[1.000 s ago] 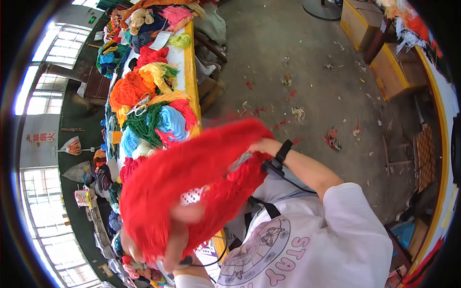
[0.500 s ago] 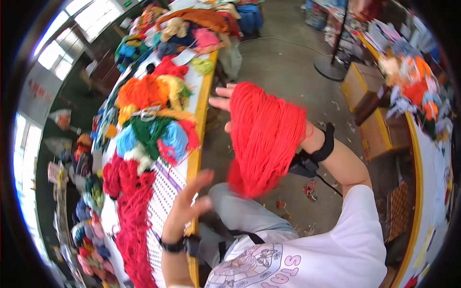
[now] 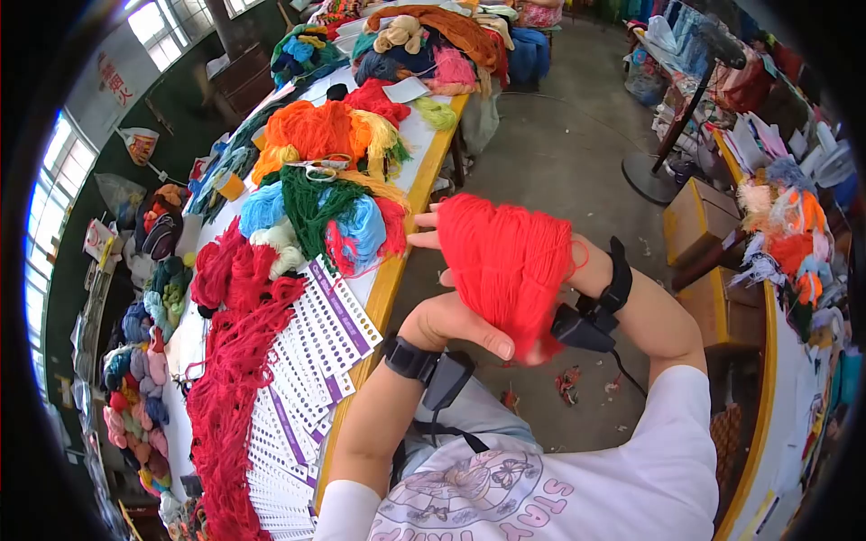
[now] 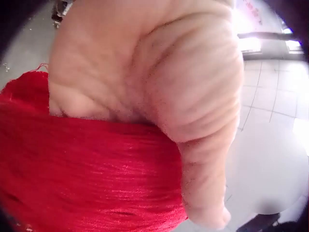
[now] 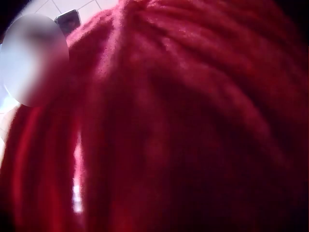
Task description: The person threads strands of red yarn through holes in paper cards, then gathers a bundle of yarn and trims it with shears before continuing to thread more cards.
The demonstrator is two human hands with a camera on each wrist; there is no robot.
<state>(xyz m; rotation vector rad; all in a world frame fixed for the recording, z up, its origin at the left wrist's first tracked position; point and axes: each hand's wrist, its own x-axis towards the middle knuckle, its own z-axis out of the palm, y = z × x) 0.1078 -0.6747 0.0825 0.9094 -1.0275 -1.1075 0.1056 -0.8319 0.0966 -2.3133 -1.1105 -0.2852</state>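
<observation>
A thick skein of bright red yarn [image 3: 505, 261] hangs looped over my right hand [image 3: 426, 238], covering most of it. Straight fingertips of that hand poke out at the skein's left side, and its wrist shows at the right. My left hand [image 3: 456, 323] holds the skein's lower left edge, its thumb lying along the near side. In the left wrist view, red yarn [image 4: 96, 169] runs under the palm beside the thumb [image 4: 205, 193]; the other fingers are hidden. Red strands [image 5: 159, 96] fill most of the right wrist view.
To the left, a long yellow-edged table [image 3: 365, 361] carries a dark red yarn heap [image 3: 236, 361], punched cards [image 3: 316, 361], orange yarn [image 3: 311, 131], green yarn [image 3: 316, 203] and scissors [image 3: 320, 169]. Cardboard boxes [image 3: 699, 221] and a stand base [image 3: 651, 178] are at right.
The large red loop spread between both hands is now wound compactly over the right hand. The left hand, apart from the skein half a second ago, has come in to its lower edge.
</observation>
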